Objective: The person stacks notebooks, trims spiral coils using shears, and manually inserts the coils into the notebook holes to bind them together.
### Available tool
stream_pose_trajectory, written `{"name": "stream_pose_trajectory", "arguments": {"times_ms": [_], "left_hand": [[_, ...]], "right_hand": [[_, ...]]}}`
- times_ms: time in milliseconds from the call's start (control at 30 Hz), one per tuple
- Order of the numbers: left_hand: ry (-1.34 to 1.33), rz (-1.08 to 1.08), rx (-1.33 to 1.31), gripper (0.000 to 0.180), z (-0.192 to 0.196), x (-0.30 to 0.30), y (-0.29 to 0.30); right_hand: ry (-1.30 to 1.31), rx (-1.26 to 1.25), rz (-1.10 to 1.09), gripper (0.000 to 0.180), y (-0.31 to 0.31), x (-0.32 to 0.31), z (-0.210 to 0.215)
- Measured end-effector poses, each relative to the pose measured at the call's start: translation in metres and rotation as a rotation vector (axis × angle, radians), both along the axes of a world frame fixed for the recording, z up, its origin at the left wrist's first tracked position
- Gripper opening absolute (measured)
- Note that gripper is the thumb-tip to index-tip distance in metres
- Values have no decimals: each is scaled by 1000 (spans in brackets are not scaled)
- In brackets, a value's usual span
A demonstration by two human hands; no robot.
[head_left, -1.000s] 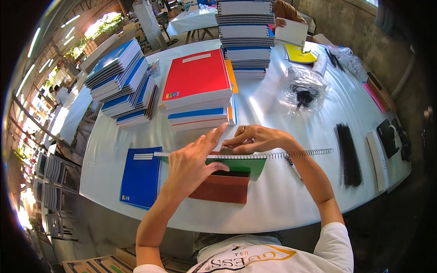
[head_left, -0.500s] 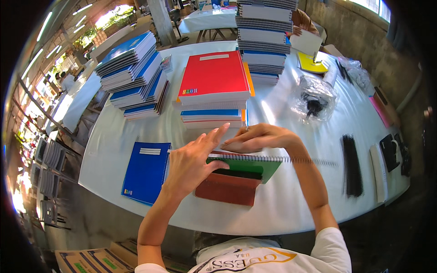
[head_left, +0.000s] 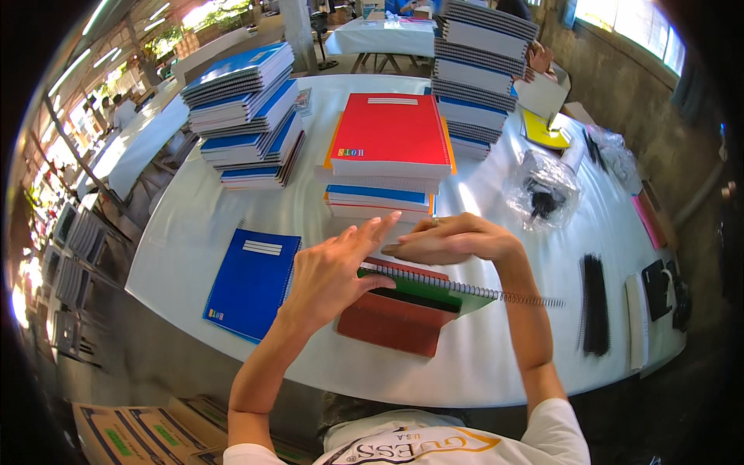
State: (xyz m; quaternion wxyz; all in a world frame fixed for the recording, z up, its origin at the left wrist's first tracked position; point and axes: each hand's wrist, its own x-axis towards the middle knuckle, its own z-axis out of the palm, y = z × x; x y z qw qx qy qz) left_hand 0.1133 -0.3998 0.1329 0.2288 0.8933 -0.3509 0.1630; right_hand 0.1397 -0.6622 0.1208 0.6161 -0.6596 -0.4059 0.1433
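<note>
A green-covered notebook (head_left: 477,302) stands spine-up in a reddish-brown block (head_left: 387,328) with a dark strip. A black spiral coil (head_left: 535,300) runs through the holes along its top edge, and its free end sticks out to the right. My left hand (head_left: 333,267) grips the notebook's left end, thumb on the near side, other fingers extended behind. Over the far side of the spine, my right hand (head_left: 459,239) is held with fingers stretched out flat; its contact with the coil is hidden. To the left lies a blue spiral notebook (head_left: 252,283).
Behind the block rises a stack of red-topped books (head_left: 391,132), flanked by tall notebook stacks (head_left: 240,116) (head_left: 477,77). On the right are loose black coils (head_left: 595,306), a plastic bag (head_left: 542,190) and a yellow sheet (head_left: 545,130). Another person's hand (head_left: 540,58) shows behind the right stack.
The coil's free end sticks out less on the right, further into the notebook. The notebook's right end tilts slightly lower. The whole view has shifted a little; both hands keep nearly the same pose.
</note>
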Motion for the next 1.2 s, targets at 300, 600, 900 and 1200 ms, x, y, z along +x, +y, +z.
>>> {"name": "stream_pose_trajectory", "arguments": {"times_ms": [300, 600, 900, 1200], "left_hand": [[-53, 45, 30, 98, -3, 10, 23], [556, -227, -892, 104, -56, 39, 45], [677, -273, -1197, 104, -80, 26, 22], [689, -327, -1230, 104, -85, 27, 25]], "right_hand": [[-122, -36, 77, 52, 21, 7, 11], [-128, -495, -74, 54, 34, 29, 2], [-85, -201, 38, 53, 40, 32, 20], [-146, -309, 47, 49, 56, 37, 25]]}}
